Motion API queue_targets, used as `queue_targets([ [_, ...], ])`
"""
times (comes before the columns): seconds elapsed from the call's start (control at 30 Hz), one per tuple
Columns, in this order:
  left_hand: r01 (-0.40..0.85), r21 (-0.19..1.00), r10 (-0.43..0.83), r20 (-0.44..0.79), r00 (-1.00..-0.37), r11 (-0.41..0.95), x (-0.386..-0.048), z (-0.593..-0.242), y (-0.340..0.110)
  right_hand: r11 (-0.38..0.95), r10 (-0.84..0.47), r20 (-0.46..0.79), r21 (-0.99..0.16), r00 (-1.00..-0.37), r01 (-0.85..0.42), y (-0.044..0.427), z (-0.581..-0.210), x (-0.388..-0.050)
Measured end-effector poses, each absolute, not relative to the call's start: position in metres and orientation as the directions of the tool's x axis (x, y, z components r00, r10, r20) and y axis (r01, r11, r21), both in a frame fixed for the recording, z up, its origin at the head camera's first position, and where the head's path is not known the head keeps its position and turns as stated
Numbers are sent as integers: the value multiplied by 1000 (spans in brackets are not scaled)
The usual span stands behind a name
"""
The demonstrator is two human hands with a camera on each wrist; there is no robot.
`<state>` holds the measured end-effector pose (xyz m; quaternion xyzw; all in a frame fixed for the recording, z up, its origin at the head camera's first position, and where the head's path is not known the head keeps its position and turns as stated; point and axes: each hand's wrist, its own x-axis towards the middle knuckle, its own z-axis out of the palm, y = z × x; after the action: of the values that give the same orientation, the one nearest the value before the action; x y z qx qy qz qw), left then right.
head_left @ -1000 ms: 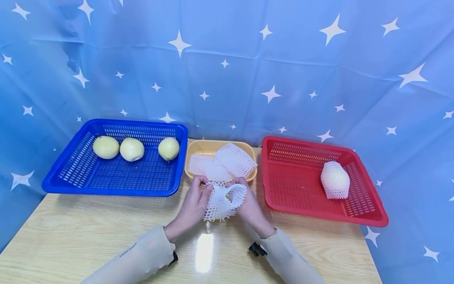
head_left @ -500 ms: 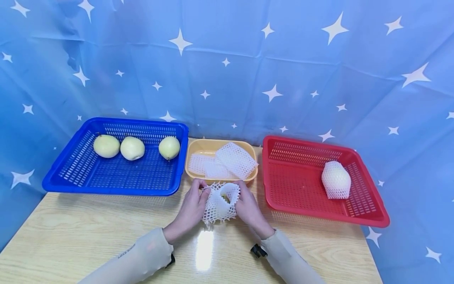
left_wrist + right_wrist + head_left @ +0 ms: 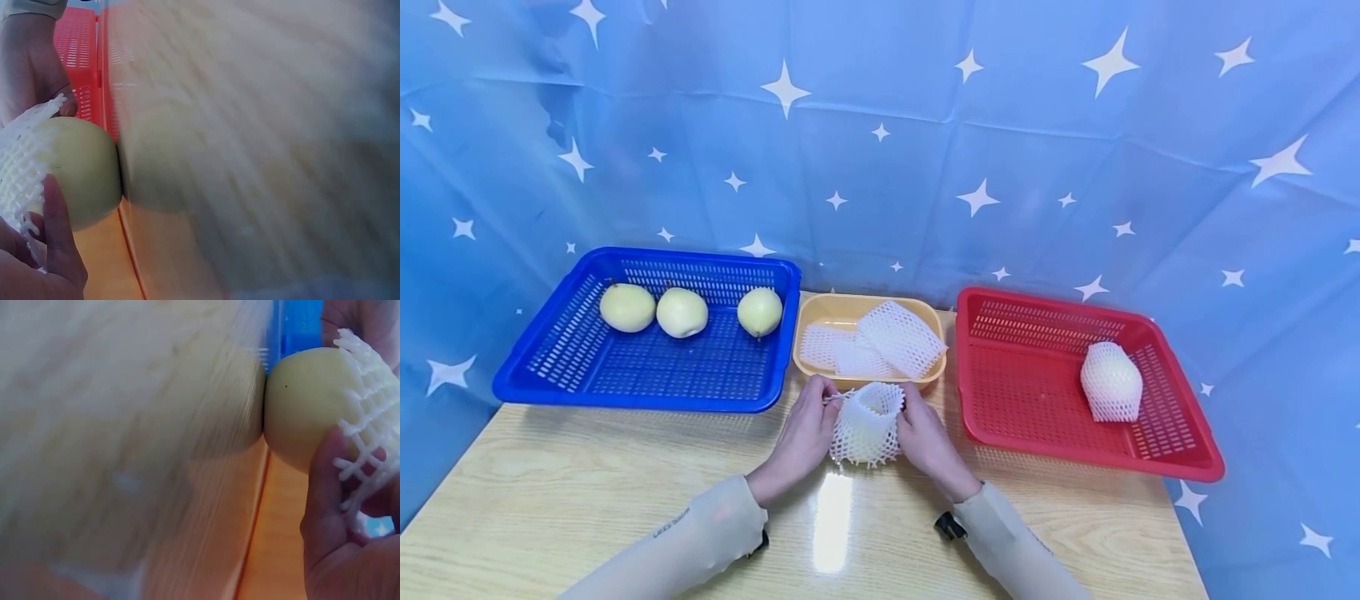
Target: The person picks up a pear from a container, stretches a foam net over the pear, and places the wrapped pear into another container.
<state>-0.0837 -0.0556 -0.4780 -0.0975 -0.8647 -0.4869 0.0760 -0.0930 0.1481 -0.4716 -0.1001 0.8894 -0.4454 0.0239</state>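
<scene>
A pale green pear [image 3: 87, 169] stands on the table, with a white foam net sleeve [image 3: 868, 425] over its upper part. In both wrist views its lower part is bare. My left hand [image 3: 802, 432] pinches the sleeve's left edge, and its finger also touches the pear in the left wrist view. On the other side, my right hand [image 3: 927, 437] pinches the net's right edge, with a finger along the pear [image 3: 303, 406] in the right wrist view. From the head view, the netting covers nearly all of the fruit.
A blue basket [image 3: 636, 400] at left holds several pears [image 3: 682, 313]. Behind my hands, a yellow tray [image 3: 808, 310] contains more foam net sleeves [image 3: 901, 337]. To the right, a red basket [image 3: 1015, 400] holds a net-wrapped pear [image 3: 1111, 382]. A star-patterned blue curtain [image 3: 880, 208] hangs behind.
The foam net, spread wide and tilted toward the right a second ago, now sits more upright and closer around the pear. My right hand has shifted slightly with its edge.
</scene>
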Motion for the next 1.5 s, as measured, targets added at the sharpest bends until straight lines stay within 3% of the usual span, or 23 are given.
queue_targets([
  [0.27, 225, 793, 130, 184, -974, 566, -83, -479, -58, 688, -251, 24, -699, -968, -196, 148, -468, -96],
  [0.4, 217, 777, 157, 153, -976, 590, -81, -479, -60, 665, -248, 1, -727, -969, -171, 149, -471, -97],
  [0.47, 216, 787, 171, 142, -975, 578, -80, -479, -61, 605, -227, -46, -789, -973, -104, 150, -471, -97],
  [0.6, 147, 859, 174, 69, -982, 490, -80, -478, -64, 363, -190, -222, -921, -956, 141, 153, -471, -94],
  [0.7, 11, 934, 162, -50, -986, 356, -79, -478, -67, 223, -201, -314, -937, -928, 269, 155, -469, -91],
  [0.77, -67, 957, 156, -114, -981, 283, -78, -477, -69, 210, -199, -326, -935, -924, 285, 157, -468, -89],
  [0.87, -126, 970, 171, -163, -972, 208, -76, -476, -71, 247, -196, -290, -939, -937, 239, 158, -469, -89],
  [1.1, -43, 961, 195, -99, -976, 271, -75, -475, -74, 453, -222, -136, -891, -966, 22, 161, -469, -89],
  [1.27, 90, 898, 217, -7, -976, 431, -74, -475, -75, 628, -258, -39, -766, -965, -137, 160, -468, -87],
  [1.5, 202, 765, 267, 42, -963, 611, -74, -478, -77, 690, -309, 14, -685, -951, -235, 158, -469, -87],
])
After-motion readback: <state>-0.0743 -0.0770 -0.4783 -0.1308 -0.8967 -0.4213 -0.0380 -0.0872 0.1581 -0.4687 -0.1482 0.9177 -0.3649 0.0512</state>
